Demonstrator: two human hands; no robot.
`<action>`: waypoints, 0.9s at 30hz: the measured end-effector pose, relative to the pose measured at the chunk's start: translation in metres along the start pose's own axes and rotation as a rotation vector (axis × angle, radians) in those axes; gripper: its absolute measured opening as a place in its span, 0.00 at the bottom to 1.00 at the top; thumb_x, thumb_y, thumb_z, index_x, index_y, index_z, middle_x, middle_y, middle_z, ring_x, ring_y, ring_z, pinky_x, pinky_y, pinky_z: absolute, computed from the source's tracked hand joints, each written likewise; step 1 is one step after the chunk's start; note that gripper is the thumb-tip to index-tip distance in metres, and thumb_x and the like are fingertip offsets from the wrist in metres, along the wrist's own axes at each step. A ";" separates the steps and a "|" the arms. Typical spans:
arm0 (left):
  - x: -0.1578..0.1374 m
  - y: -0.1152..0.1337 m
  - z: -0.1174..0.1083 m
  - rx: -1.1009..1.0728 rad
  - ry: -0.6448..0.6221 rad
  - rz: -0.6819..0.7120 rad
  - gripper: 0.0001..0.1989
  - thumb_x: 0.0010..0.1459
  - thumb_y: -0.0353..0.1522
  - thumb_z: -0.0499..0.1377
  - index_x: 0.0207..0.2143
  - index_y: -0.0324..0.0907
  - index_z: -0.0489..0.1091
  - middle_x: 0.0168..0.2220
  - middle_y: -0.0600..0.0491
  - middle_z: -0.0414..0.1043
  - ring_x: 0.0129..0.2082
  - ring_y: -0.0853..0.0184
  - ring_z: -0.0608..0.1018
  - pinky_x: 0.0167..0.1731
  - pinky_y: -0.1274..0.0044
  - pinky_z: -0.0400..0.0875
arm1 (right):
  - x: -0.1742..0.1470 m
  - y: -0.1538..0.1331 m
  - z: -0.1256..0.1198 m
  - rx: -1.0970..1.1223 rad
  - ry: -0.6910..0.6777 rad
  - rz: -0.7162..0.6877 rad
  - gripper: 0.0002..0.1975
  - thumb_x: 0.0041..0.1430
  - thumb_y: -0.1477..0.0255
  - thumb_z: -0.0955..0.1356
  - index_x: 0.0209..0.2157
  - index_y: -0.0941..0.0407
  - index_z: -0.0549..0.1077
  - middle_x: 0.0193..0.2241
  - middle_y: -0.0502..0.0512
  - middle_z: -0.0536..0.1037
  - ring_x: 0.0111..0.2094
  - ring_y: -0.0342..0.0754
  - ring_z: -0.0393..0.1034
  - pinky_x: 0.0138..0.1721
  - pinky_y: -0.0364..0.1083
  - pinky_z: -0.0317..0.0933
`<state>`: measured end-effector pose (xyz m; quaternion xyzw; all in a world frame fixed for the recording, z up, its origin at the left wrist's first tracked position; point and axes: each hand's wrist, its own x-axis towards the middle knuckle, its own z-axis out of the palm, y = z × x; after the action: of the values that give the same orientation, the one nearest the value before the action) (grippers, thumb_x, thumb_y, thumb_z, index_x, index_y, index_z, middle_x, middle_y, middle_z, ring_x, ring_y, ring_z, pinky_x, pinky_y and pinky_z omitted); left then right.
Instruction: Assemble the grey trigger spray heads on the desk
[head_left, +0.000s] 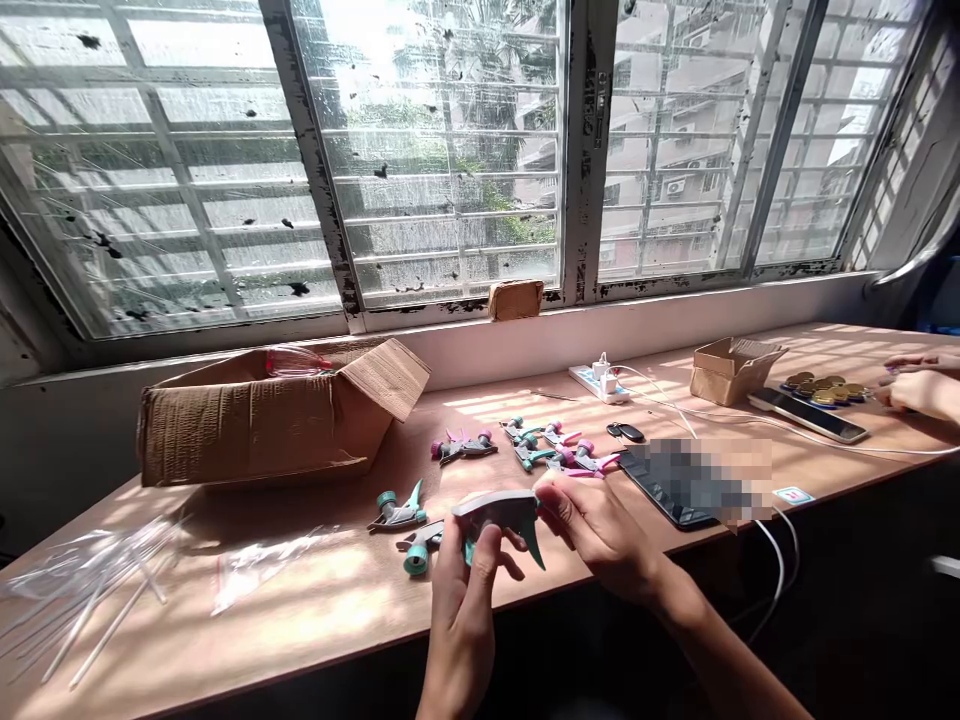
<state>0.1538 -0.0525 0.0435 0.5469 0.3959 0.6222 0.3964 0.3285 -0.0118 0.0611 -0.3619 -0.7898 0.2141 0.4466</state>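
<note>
My left hand [466,610] is wrapped round a grey and teal trigger spray nozzle [501,506], held above the table's front edge. The thumb and fingers of my right hand [604,530] pinch the nozzle's right end; whether a small part sits between them is hidden. Just beyond my left hand, a second teal and grey nozzle [417,556] lies on the table, with another teal one [399,510] behind it. Farther back are a pink and grey nozzle [463,446] and a cluster of several pink and teal ones [555,455].
An open cardboard box [255,430] stands back left, near plastic bags and white sticks [97,590]. To the right are a tablet [664,490], a power strip [600,383], a phone [808,415], a small box [731,375], gold discs [825,388] and another person's hands [922,388].
</note>
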 end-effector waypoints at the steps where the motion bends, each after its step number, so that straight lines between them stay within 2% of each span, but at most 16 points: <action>1: 0.000 0.000 0.000 -0.005 0.020 0.002 0.16 0.66 0.45 0.58 0.43 0.42 0.72 0.35 0.53 0.77 0.29 0.66 0.76 0.37 0.74 0.70 | 0.000 0.000 0.003 -0.010 0.008 0.007 0.27 0.75 0.54 0.53 0.27 0.54 0.64 0.23 0.50 0.70 0.24 0.44 0.63 0.29 0.43 0.55; 4: 0.002 -0.001 -0.002 -0.049 0.051 -0.001 0.17 0.65 0.45 0.59 0.45 0.41 0.72 0.38 0.51 0.77 0.30 0.66 0.77 0.37 0.73 0.72 | 0.001 -0.003 0.005 0.029 -0.012 0.007 0.20 0.74 0.55 0.58 0.36 0.54 0.70 0.27 0.50 0.73 0.28 0.45 0.67 0.31 0.43 0.59; 7: 0.002 -0.002 -0.003 -0.114 0.050 -0.026 0.19 0.65 0.46 0.59 0.47 0.41 0.72 0.40 0.49 0.77 0.31 0.66 0.77 0.37 0.74 0.72 | 0.000 -0.009 0.002 0.099 -0.016 -0.041 0.16 0.69 0.56 0.66 0.47 0.53 0.71 0.32 0.51 0.75 0.32 0.46 0.70 0.33 0.42 0.63; 11: 0.001 -0.002 -0.001 -0.112 0.024 -0.038 0.18 0.65 0.46 0.59 0.44 0.41 0.73 0.36 0.51 0.77 0.30 0.66 0.76 0.36 0.75 0.71 | 0.000 -0.010 0.001 0.096 0.063 -0.040 0.15 0.70 0.57 0.66 0.42 0.55 0.73 0.30 0.52 0.76 0.29 0.46 0.69 0.30 0.43 0.62; 14: -0.001 0.001 0.002 -0.075 0.016 -0.014 0.17 0.65 0.45 0.59 0.45 0.41 0.73 0.33 0.52 0.76 0.28 0.66 0.75 0.34 0.74 0.72 | 0.001 -0.006 0.005 0.039 0.097 -0.013 0.20 0.71 0.54 0.62 0.35 0.55 0.71 0.25 0.51 0.73 0.26 0.45 0.66 0.29 0.43 0.59; 19: 0.000 0.002 0.000 -0.010 0.017 0.014 0.16 0.64 0.44 0.59 0.42 0.41 0.74 0.32 0.52 0.76 0.29 0.66 0.76 0.34 0.75 0.72 | 0.004 -0.003 0.007 0.055 0.016 0.075 0.30 0.74 0.51 0.54 0.24 0.55 0.66 0.23 0.50 0.71 0.25 0.45 0.65 0.28 0.43 0.55; 21: 0.002 0.002 -0.001 -0.038 0.007 -0.009 0.17 0.65 0.45 0.59 0.43 0.40 0.73 0.32 0.51 0.77 0.31 0.64 0.77 0.33 0.75 0.71 | 0.003 -0.004 0.005 0.102 -0.024 0.078 0.27 0.73 0.51 0.57 0.28 0.56 0.68 0.23 0.48 0.69 0.25 0.43 0.64 0.28 0.43 0.55; 23: 0.003 0.001 -0.002 -0.066 -0.002 -0.021 0.17 0.65 0.44 0.58 0.45 0.40 0.73 0.33 0.50 0.77 0.31 0.64 0.77 0.31 0.75 0.71 | 0.001 -0.005 0.003 0.158 -0.048 0.083 0.20 0.71 0.52 0.62 0.38 0.55 0.70 0.24 0.46 0.69 0.24 0.43 0.63 0.27 0.42 0.56; 25: 0.003 0.001 -0.001 -0.075 -0.014 -0.020 0.17 0.66 0.43 0.58 0.46 0.39 0.72 0.33 0.51 0.76 0.30 0.65 0.77 0.31 0.76 0.71 | -0.001 -0.005 0.001 0.213 -0.062 0.098 0.19 0.68 0.52 0.66 0.46 0.54 0.68 0.26 0.46 0.70 0.25 0.43 0.63 0.28 0.41 0.58; 27: 0.002 0.001 0.000 -0.067 -0.025 -0.017 0.16 0.67 0.42 0.57 0.46 0.39 0.72 0.33 0.51 0.76 0.30 0.65 0.77 0.31 0.76 0.71 | -0.002 -0.003 0.001 0.242 -0.057 0.117 0.19 0.66 0.52 0.67 0.45 0.54 0.68 0.26 0.46 0.70 0.25 0.43 0.63 0.28 0.41 0.58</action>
<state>0.1536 -0.0508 0.0448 0.5374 0.3745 0.6248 0.4249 0.3270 -0.0151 0.0615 -0.3446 -0.7480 0.3436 0.4512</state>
